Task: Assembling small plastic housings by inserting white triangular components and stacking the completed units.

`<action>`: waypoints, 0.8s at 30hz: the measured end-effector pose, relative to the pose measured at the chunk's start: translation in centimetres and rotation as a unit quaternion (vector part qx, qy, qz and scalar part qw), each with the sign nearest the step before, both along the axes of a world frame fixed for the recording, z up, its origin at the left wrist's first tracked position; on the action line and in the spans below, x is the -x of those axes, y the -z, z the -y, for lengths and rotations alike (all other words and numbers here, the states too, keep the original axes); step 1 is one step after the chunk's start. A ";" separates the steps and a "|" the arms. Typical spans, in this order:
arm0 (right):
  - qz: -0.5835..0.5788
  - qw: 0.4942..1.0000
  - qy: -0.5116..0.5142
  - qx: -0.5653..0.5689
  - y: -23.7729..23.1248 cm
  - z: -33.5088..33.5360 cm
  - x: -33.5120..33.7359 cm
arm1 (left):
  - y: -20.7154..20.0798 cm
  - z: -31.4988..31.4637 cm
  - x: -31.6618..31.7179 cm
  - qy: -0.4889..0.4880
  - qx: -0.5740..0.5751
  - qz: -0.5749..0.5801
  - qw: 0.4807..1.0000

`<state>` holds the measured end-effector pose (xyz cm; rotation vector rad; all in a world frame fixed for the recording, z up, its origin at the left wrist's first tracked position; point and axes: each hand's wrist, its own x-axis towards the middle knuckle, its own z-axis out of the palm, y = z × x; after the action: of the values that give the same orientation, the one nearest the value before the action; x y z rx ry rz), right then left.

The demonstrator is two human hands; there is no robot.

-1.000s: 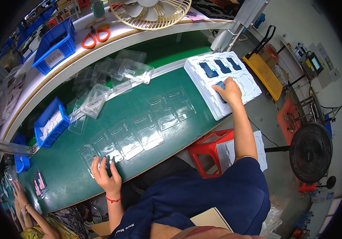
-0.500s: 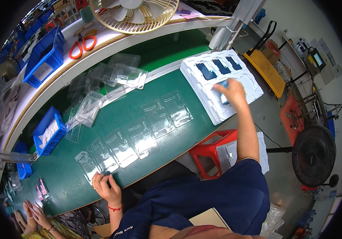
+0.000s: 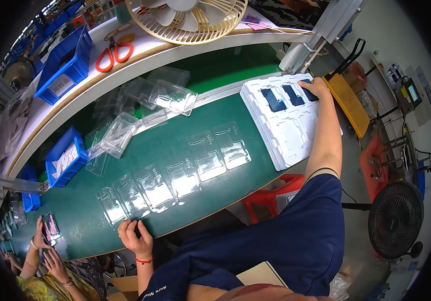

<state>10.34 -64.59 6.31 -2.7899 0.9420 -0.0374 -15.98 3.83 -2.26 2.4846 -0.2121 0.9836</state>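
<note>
My right hand [image 3: 318, 89] reaches to the far right corner of a white moulded tray [image 3: 295, 143], its fingers closed on the edge of a dark rectangular panel [image 3: 307, 92]. Two similar dark panels, one on the left [image 3: 273, 100] and one in the middle [image 3: 293, 95], lie in the tray's far row. Beside the near left end of a slanting row of clear plastic blister shells [image 3: 183, 179], my left hand [image 3: 136, 239] rests with curled fingers. Whatever those fingers may hold is hidden.
Loose clear plastic shells [image 3: 120, 134] pile up along the back of the green table [image 3: 215, 203]. Blue bins [image 3: 65, 160] stand at left. Scissors [image 3: 113, 56] and a fan [image 3: 188, 20] sit on the shelf. A co-worker's hands [image 3: 50, 256] are at lower left; a red stool [image 3: 270, 198] stands below.
My right hand has moved from the tray's near row, where a bluish piece showed beneath it, to the panel at the far right. My left hand stays nearly in place. The view has shifted slightly.
</note>
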 end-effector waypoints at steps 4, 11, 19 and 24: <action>0.024 0.996 -0.080 0.031 -2.1 -3.9 0.6 | -0.1 0.0 0.2 -0.009 -0.003 0.001 1.000; -0.011 0.998 -0.034 0.055 -2.4 -4.1 0.3 | -0.2 0.1 0.1 -0.008 0.013 0.000 1.000; -0.040 0.989 -0.056 0.131 -4.3 -7.1 1.5 | -0.3 0.0 0.1 -0.004 0.007 0.004 1.000; 0.060 0.992 -0.093 0.054 -2.9 -9.0 1.2 | -0.4 -0.2 0.4 0.010 0.008 0.013 1.000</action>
<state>9.12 -55.63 9.17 -2.9239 0.6678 -0.2334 -16.36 4.01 -1.87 2.4521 -0.2370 1.0062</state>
